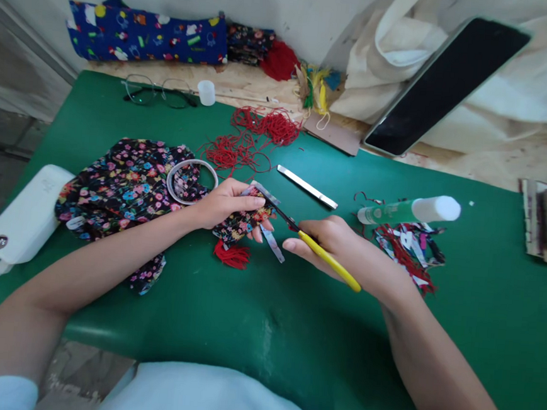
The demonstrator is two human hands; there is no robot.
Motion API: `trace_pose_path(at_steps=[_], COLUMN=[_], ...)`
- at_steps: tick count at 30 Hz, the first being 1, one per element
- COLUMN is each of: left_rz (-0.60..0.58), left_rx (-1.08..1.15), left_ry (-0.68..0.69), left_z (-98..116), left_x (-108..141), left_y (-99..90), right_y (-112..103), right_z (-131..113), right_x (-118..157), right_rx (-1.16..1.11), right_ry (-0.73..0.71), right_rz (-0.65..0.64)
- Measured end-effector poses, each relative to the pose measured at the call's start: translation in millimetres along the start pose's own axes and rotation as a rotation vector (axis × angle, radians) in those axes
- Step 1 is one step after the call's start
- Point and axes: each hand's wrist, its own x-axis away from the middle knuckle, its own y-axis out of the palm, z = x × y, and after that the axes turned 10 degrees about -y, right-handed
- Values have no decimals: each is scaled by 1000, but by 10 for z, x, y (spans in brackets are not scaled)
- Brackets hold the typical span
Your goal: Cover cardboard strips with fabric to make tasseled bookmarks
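My left hand (229, 203) is closed on a small piece of black floral fabric (238, 225), pinched between thumb and fingers. A red tassel (231, 255) hangs from its lower edge, and a pale strip (273, 244) dangles at its right side. In my right hand (330, 241) is a pair of scissors (328, 260) with yellow handles; the dark blades reach the fabric's upper right edge. How far apart the blades are, I cannot tell. Left of my left hand lies a larger black floral cloth (123, 187) with a roll of clear tape (173, 181) on it.
Tangled red cord (235, 151) and a silver cutter knife (307, 187) lie beyond my hands. A glue bottle (396, 210) rests by scraps (411, 257) at right. A white power bank (26, 214) sits left; glasses (162, 92) and a leaning phone (448, 86) are at the back.
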Motion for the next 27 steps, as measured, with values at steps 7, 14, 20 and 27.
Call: trace_pose_path(at_steps=[7,14,20,27], left_rz=[-8,-8,-24,-3], left_rx=[4,-1,4,-14], left_ry=[7,-3,3,-4], left_z=[-7,-5,-4,7], left_x=[2,3,3,11], left_y=[-4,-11,-17,-7], right_y=[7,29,34,30], right_z=[17,49,55,58], right_x=[9,16,30,10], right_rx=[8,41,68,43], right_ry=[-15,8,8,-23], right_rz=[-13,-49,-47,-28])
